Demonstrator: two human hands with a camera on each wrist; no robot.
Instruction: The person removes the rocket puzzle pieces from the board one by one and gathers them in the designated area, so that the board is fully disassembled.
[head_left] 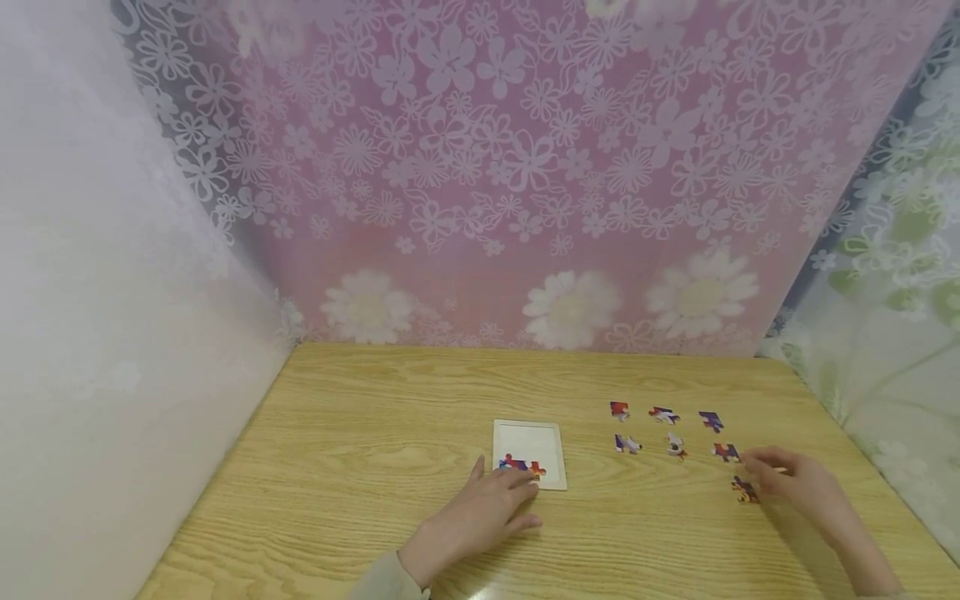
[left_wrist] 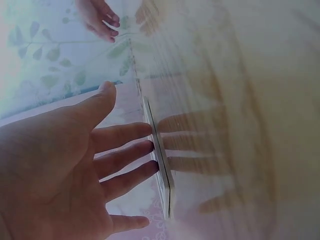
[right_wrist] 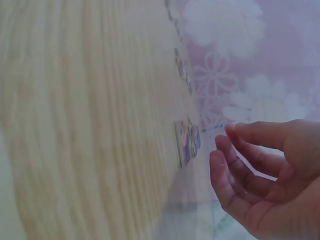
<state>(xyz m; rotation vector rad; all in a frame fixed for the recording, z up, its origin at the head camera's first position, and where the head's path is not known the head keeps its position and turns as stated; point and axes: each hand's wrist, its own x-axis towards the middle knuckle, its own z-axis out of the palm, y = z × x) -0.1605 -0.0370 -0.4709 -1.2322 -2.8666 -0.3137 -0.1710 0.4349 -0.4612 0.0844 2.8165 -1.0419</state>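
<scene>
A small white puzzle tray (head_left: 561,458) lies on the wooden table, with a few joined jigsaw pieces (head_left: 517,463) along its near side. My left hand (head_left: 483,512) reaches over its near edge, and in the left wrist view the extended fingers (left_wrist: 130,155) rest on the tray (left_wrist: 166,192). To the right, my right hand (head_left: 802,483) hovers beside a red and purple jigsaw piece (head_left: 725,452) and a dark orange-patterned jigsaw piece (head_left: 745,490). Nothing shows between its loosely bent fingers in the right wrist view, where a jigsaw piece (right_wrist: 187,145) lies just past the fingertips.
More loose jigsaw pieces sit in rough rows at the right: a red one (head_left: 619,410), a purple one (head_left: 711,421), a white one with an eye (head_left: 675,446) and others. Flowered fabric (head_left: 480,208) rises behind the table, and pale walls stand at both sides.
</scene>
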